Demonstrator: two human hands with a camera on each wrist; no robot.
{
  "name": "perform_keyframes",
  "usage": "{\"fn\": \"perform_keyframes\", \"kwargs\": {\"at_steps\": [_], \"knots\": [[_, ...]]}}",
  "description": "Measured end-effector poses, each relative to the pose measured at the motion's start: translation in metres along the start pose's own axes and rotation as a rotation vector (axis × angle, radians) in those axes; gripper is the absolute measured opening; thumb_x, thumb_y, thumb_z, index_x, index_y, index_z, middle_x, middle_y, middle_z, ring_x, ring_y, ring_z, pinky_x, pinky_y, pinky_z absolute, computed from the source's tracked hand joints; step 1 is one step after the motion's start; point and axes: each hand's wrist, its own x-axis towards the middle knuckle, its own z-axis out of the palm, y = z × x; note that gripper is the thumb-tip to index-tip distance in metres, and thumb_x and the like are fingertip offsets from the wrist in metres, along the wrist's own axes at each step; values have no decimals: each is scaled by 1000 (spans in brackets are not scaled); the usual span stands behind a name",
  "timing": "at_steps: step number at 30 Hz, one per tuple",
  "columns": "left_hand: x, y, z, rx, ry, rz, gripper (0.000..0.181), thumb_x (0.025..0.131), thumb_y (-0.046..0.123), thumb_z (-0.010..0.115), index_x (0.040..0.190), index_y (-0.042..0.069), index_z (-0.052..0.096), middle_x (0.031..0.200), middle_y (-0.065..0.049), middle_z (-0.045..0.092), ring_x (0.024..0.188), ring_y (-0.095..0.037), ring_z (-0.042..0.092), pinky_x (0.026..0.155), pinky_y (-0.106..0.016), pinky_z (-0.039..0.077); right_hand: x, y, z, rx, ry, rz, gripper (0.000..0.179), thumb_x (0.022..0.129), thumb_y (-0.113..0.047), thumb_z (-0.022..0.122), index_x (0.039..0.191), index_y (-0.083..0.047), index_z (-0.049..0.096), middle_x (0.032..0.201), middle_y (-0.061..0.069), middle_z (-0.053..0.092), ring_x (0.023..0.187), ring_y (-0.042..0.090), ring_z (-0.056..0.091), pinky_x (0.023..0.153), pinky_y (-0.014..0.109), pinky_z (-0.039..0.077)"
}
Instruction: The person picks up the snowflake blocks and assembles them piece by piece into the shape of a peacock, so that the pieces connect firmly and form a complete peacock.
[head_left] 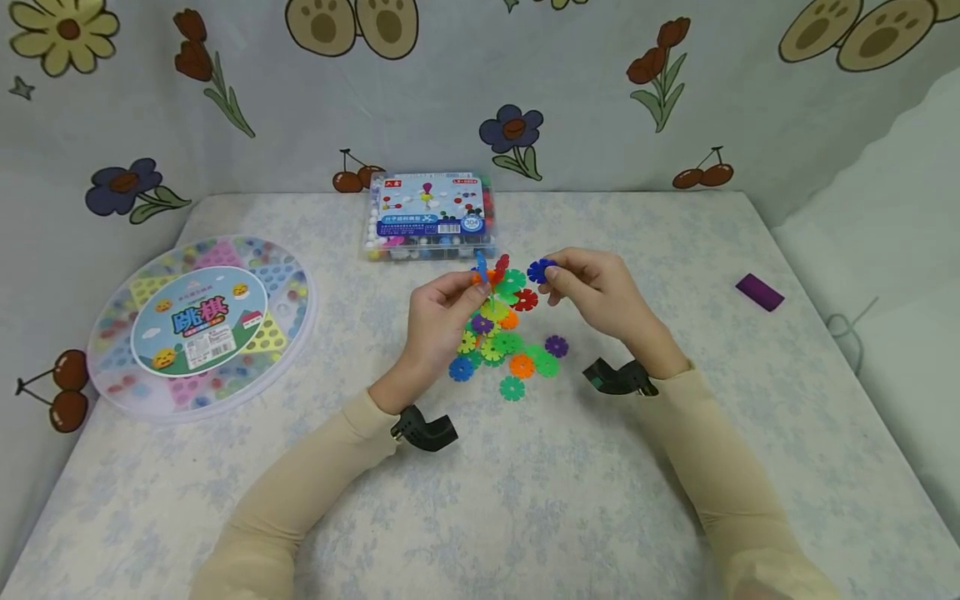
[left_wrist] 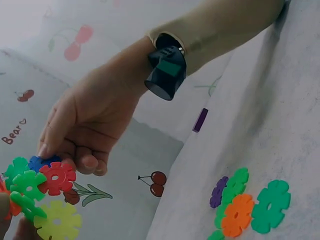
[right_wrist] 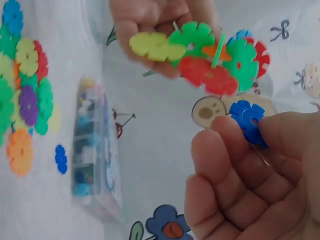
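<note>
My left hand (head_left: 444, 315) holds up a joined cluster of notched plastic flower discs (right_wrist: 200, 55) in green, red, yellow, orange and light blue. Between thumb and fingers of my right hand (head_left: 592, 287) is a dark blue flower disc (right_wrist: 246, 120), just right of the cluster. In the right wrist view a small gap shows between that blue disc and the cluster's red disc (right_wrist: 207, 76). Beneath both hands, loose flower discs (head_left: 512, 388) of several colours lie in a pile on the table, partly hidden by the left hand and the cluster.
Behind the pile stands a clear plastic box (head_left: 431, 217) with a printed label. A round Chinese checkers case (head_left: 300, 367) lies at the left of the table (head_left: 525, 517). Off to the right is a small purple block (head_left: 760, 292). A patterned cloth hangs behind the table.
</note>
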Motion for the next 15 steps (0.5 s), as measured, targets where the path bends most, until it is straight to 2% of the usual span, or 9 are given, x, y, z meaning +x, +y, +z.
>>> {"fn": "perform_keyframes", "kwargs": {"at_steps": [2,4,11,15], "knots": [[0,0,0,26,12,39,22,98,0,62,115,-13,69,105,-19,75,86,-2,68,84,-18,59,-2,-6,0,-10,0,-31,16,101,1,57,103,7,72,86,20,72,69,2,65,71,17,56],[-1,1,0,36,20,65,22,99,-1,62,115,-14,69,107,-24,73,86,-1,68,84,-18,59,-4,-10,1,-45,6,-57,15,100,1,59,102,5,73,85,17,73,68,4,64,69,17,56],[-1,1,0,44,16,81,20,98,-2,62,112,-15,69,104,-23,74,84,0,68,83,-18,59,-5,-12,2,-125,16,-105,13,98,0,62,100,2,75,83,12,74,65,16,65,64,18,53],[-1,1,1,64,17,95,19,98,-2,62,111,-15,69,104,-26,73,83,0,68,82,-18,59,-5,-11,1,-141,11,-123,12,98,1,63,98,2,75,81,10,73,65,15,63,61,18,51]]}}
